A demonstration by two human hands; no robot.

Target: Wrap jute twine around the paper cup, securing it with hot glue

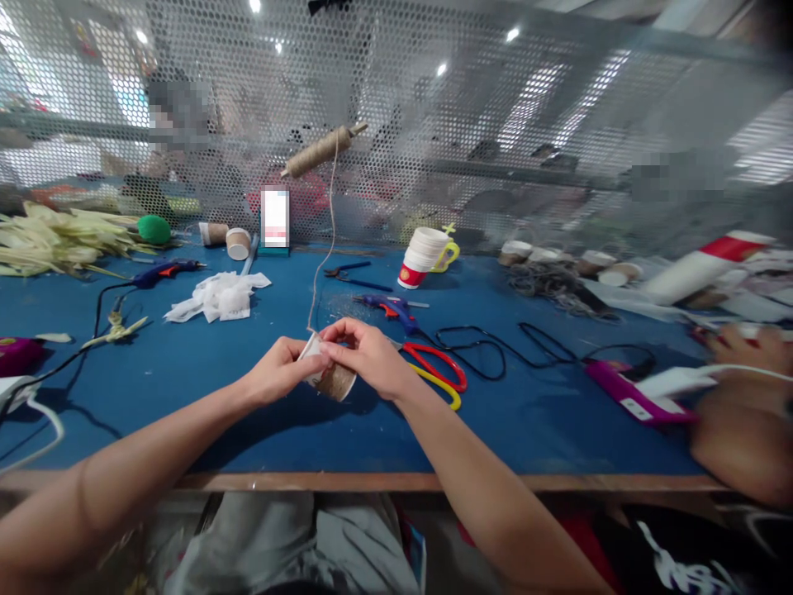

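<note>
Between my two hands, above the blue table, is a small paper cup [335,382] tilted on its side, its lower part wrapped in brown twine. My left hand [288,364] is closed on the cup's rim side. Fingers of my right hand [363,351] pinch the cup from the other side, near where the twine meets it. That twine [333,211] runs up from the cup to a twine spool [319,153] on a stick at the mesh. Just right of my right hand lie scissors [437,364] with red and yellow handles, and a blue glue gun [390,310].
Stacked paper cups [426,252] and pliers [353,273] stand or lie behind my hands. White tissue [220,296], a second glue gun [164,271] and a phone [274,216] are left. At right are a purple power strip [638,392], black cable and another person's arm [743,430].
</note>
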